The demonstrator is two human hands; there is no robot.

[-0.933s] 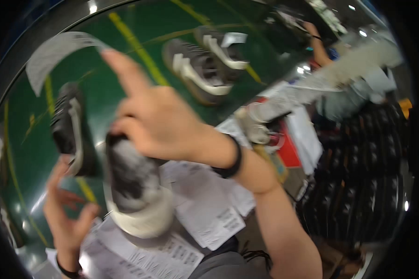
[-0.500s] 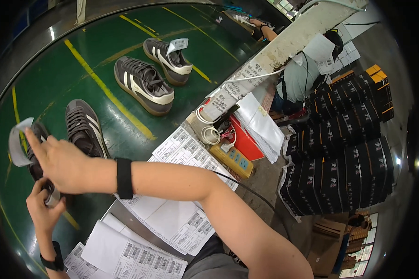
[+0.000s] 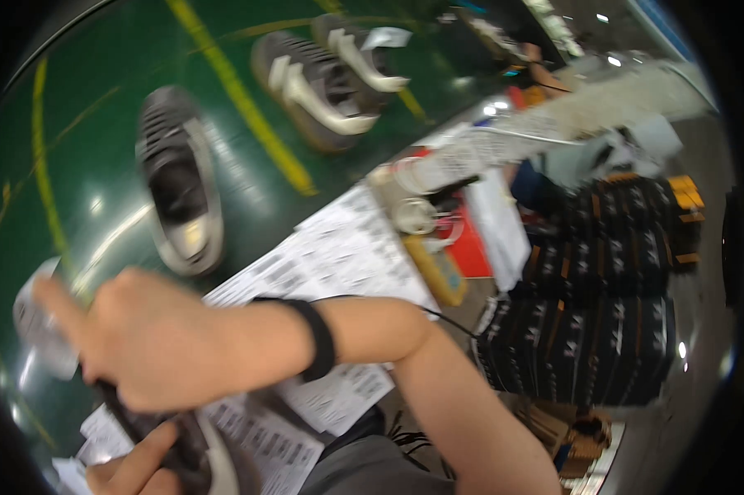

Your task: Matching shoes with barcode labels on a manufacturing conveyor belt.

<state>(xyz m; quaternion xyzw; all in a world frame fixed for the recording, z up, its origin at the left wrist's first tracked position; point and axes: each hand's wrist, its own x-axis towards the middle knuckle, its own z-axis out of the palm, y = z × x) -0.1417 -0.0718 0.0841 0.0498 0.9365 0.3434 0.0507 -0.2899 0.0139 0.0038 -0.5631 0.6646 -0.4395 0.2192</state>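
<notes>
A grey sneaker (image 3: 218, 454) with white stripes is near me at the lower edge, and my left hand (image 3: 137, 472) grips it with the fingers at its opening. Above it is my right hand (image 3: 162, 342), its index finger pointing left. At that fingertip hangs a pale, curled sticker label (image 3: 42, 326), blurred; whether it is pinched or stuck on cannot be told. Part of the held sneaker is hidden beneath the right hand. On the green surface beyond stands a matching sneaker (image 3: 178, 177), its opening toward me.
Farther off stand another sneaker (image 3: 306, 91) and its mate (image 3: 355, 49), which carries a white tag (image 3: 387, 37). Printed label sheets (image 3: 331, 256) lie along the near edge. A yellow power strip (image 3: 436, 272) sits beside them. Black boxes (image 3: 578, 346) are stacked at right.
My left hand has drawn one sneaker off the green surface toward me. My right hand has come nearer too, the label still at its fingertip. The whole view has shifted and blurred.
</notes>
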